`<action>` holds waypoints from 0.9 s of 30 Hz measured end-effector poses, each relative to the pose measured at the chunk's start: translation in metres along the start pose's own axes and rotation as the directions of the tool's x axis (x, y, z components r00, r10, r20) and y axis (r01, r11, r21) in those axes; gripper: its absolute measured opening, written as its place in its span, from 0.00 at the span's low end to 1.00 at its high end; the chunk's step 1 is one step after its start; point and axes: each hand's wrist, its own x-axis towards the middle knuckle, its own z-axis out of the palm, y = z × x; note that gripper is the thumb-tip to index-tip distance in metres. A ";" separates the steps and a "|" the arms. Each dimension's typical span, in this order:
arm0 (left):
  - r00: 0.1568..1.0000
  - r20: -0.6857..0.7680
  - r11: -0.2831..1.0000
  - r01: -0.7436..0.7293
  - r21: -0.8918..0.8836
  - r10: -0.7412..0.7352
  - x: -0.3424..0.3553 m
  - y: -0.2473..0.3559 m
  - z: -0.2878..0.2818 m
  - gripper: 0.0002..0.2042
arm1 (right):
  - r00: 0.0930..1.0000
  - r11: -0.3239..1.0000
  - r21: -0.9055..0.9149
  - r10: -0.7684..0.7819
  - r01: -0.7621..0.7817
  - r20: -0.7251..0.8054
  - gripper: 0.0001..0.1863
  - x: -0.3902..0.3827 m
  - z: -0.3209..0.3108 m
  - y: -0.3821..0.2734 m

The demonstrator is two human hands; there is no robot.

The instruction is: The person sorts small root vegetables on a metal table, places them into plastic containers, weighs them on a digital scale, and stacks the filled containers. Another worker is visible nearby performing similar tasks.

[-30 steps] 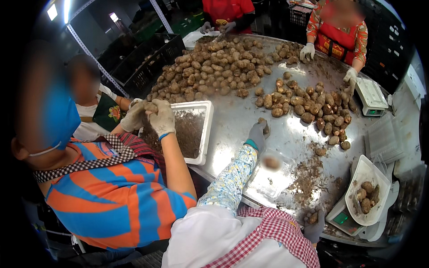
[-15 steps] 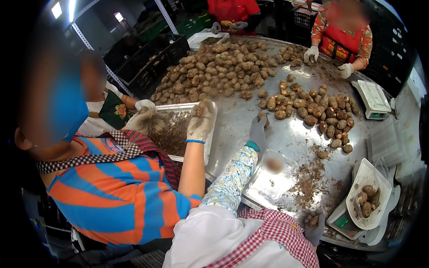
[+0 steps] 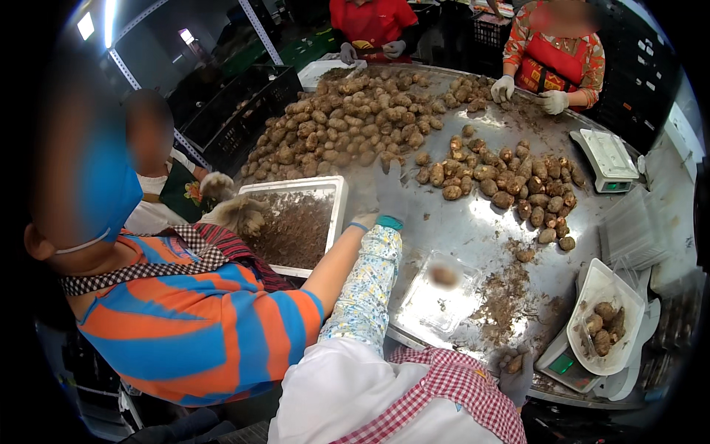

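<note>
My left hand (image 3: 387, 189), in a grey glove with a teal cuff, reaches to the near edge of a large heap of small brown taros (image 3: 333, 118). Motion blur smears its fingers, and one taro lies at their tips. Low on the right, my right hand (image 3: 516, 376), also grey-gloved, is closed around a few small taros (image 3: 512, 361) at the table's near edge. Between my arms lies a clear plastic tray (image 3: 433, 300). A smaller pile of taros (image 3: 525, 181), some with pale cut ends, sits right of my left hand.
At right, a scale (image 3: 563, 364) carries a white scoop-shaped tray (image 3: 627, 333) with several taros. Another scale (image 3: 608, 159) and stacked clear trays (image 3: 632, 229) stand beyond. A co-worker's arm (image 3: 336, 263) crosses close along my left forearm, over a white foam box (image 3: 338, 214) of dirt.
My left hand has moved left and away from me, from beside the smaller pile to the large heap. The neighbour's gloved hand has swung from above the foam box toward my wrist.
</note>
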 end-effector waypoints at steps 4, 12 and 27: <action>0.950 0.099 0.897 0.312 -0.314 -0.296 0.008 0.036 0.003 0.34 | 0.987 0.938 -0.310 -0.133 0.154 0.090 0.16 -0.006 0.015 0.004; 0.884 0.042 0.772 0.430 -0.468 -0.466 0.109 -0.121 0.014 0.29 | 0.999 0.940 0.338 -0.034 0.038 -0.019 0.16 0.000 0.005 0.015; 0.619 -0.356 0.663 0.377 -0.647 -0.700 0.138 -0.076 -0.088 0.33 | 0.611 -0.852 0.172 0.482 0.495 0.628 0.17 0.004 0.003 -0.020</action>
